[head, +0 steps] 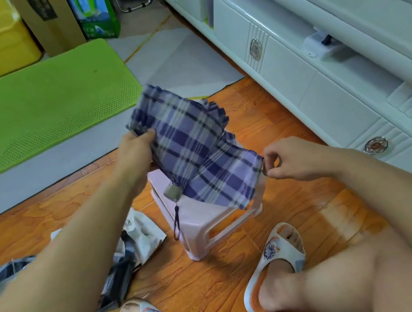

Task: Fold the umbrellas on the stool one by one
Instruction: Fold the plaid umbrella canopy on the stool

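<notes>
Gripping the plaid umbrella [193, 152] over the pink stool [206, 224], the left hand [134, 147] bunches its far cloth; right hand [292, 160] fingers [271, 156] pinch the near-right edge.

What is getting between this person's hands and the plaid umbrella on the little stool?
Nothing visible. The left hand already grips the plaid umbrella at its far edge, and the right hand pinches a rib tip at its near corner, above the pink stool.
</notes>
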`<state>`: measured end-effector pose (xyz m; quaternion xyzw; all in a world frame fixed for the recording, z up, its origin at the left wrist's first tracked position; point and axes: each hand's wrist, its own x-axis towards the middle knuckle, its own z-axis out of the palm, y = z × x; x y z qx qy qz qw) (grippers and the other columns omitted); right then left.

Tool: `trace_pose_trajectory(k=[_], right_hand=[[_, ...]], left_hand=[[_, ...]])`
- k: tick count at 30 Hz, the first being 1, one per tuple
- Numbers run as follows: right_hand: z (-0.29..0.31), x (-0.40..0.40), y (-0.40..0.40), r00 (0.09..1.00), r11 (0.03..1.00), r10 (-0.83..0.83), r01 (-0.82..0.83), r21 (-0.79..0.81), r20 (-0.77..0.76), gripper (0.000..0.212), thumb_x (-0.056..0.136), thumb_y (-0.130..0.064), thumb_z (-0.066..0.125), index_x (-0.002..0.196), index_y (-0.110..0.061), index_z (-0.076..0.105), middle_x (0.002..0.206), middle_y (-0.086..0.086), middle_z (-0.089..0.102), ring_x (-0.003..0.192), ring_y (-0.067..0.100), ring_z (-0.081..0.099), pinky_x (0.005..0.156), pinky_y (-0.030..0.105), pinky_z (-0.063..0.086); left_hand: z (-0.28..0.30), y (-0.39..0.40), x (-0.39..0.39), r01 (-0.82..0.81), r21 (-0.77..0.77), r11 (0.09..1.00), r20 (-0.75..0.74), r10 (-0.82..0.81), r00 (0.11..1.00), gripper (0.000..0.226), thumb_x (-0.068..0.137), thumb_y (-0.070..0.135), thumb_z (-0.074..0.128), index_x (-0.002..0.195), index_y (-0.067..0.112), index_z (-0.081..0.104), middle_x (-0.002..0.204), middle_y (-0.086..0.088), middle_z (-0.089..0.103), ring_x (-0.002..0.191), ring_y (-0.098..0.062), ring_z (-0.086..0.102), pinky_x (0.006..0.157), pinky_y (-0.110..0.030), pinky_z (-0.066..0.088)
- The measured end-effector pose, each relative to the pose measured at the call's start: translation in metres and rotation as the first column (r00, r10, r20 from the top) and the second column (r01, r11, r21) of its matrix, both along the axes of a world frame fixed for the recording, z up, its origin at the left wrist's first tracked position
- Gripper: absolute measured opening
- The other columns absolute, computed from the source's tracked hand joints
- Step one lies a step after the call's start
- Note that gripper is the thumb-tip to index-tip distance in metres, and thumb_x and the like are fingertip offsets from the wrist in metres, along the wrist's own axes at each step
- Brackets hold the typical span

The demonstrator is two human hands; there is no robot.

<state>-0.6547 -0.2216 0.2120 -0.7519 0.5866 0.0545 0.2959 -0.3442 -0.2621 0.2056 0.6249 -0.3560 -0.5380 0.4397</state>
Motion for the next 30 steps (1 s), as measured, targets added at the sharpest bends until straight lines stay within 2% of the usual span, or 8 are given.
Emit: trace_pose_trajectory(k=[7,13,17,21,23,26,27,30], right_hand=[[0.030,0.001,-0.002,0.990,0.997,-0.031,0.020,0.076,0.137,0.016,0.084,-0.019,0.074,0.075,-0.030,0.066,0.093,-0.014,0.073,0.086,0.018,0.069,0.078,0.052,0.058],[0.057,0.014,-0.006,0.979,1.000,0.014,-0.018,0.017,0.205,0.011,0.087,-0.018,0.072,0.081,-0.025,0.067,0.090,-0.006,0.070,0.082,0.008,0.061,0.073,0.032,0.050],[0.054,0.025,-0.008,0.972,1.000,-0.015,0.014,0.010,0.234,0.009,0.088,-0.021,0.071,0.081,-0.024,0.068,0.084,-0.006,0.068,0.073,0.006,0.059,0.072,0.035,0.050],[0.053,0.034,-0.011,0.925,0.988,-0.137,0.153,-0.019,0.353,0.011,0.090,-0.025,0.073,0.083,-0.020,0.067,0.080,0.000,0.066,0.068,0.008,0.054,0.068,0.032,0.044],[0.054,0.037,-0.013,0.888,0.978,-0.195,0.210,0.010,0.416,0.010,0.090,-0.024,0.073,0.083,-0.019,0.068,0.084,0.006,0.068,0.071,0.014,0.055,0.069,0.037,0.044],[0.061,0.040,-0.015,0.845,0.967,-0.237,0.253,0.032,0.480,0.009,0.089,-0.019,0.073,0.082,-0.018,0.068,0.089,0.006,0.074,0.087,0.024,0.068,0.085,0.045,0.052],[0.064,0.041,-0.015,0.828,0.964,-0.245,0.263,0.036,0.504,0.008,0.089,-0.016,0.072,0.083,-0.016,0.068,0.091,0.007,0.075,0.092,0.024,0.070,0.092,0.046,0.052],[0.072,0.045,-0.017,0.763,0.952,-0.252,0.307,0.009,0.595,0.005,0.089,-0.004,0.069,0.085,-0.005,0.066,0.092,0.016,0.073,0.087,0.020,0.067,0.099,0.051,0.050]], left_hand=[[-0.025,-0.007,0.016,-0.042,0.051,0.998,-0.023,0.043,0.999,0.014,0.105,0.020,0.052,0.112,0.023,0.063,0.104,0.002,0.073,0.088,-0.016,0.072,0.070,-0.034,0.057],[-0.020,0.001,0.038,-0.080,-0.113,0.990,0.159,0.098,0.982,0.020,0.101,0.021,0.054,0.121,0.023,0.058,0.111,-0.005,0.071,0.099,-0.025,0.070,0.084,-0.043,0.058],[-0.042,0.021,0.042,-0.063,0.247,0.967,0.260,-0.003,0.966,0.048,0.100,0.035,0.050,0.144,0.017,0.041,0.119,-0.007,0.060,0.100,-0.028,0.061,0.080,-0.044,0.047],[-0.053,0.049,0.022,-0.062,0.274,0.960,0.312,-0.028,0.950,0.024,0.092,0.009,0.054,0.112,0.009,0.042,0.093,-0.008,0.049,0.077,-0.023,0.048,0.066,-0.032,0.040],[-0.058,0.064,0.010,0.130,0.125,0.984,0.529,-0.176,0.830,0.034,0.085,0.010,0.066,0.108,0.012,0.040,0.097,-0.007,0.048,0.084,-0.024,0.047,0.067,-0.035,0.041],[-0.079,0.075,0.008,0.463,0.075,0.883,0.787,-0.338,0.517,0.052,0.077,0.017,0.074,0.118,0.010,0.043,0.118,-0.010,0.042,0.108,-0.028,0.040,0.095,-0.042,0.040],[-0.083,0.074,0.010,0.479,0.062,0.876,0.791,-0.336,0.511,0.051,0.077,0.016,0.074,0.118,0.011,0.044,0.118,-0.010,0.044,0.108,-0.030,0.042,0.095,-0.044,0.041],[-0.084,0.061,0.019,0.324,-0.017,0.946,0.660,-0.233,0.715,0.035,0.083,0.007,0.067,0.107,0.022,0.047,0.099,-0.001,0.059,0.088,-0.027,0.057,0.074,-0.041,0.046]])
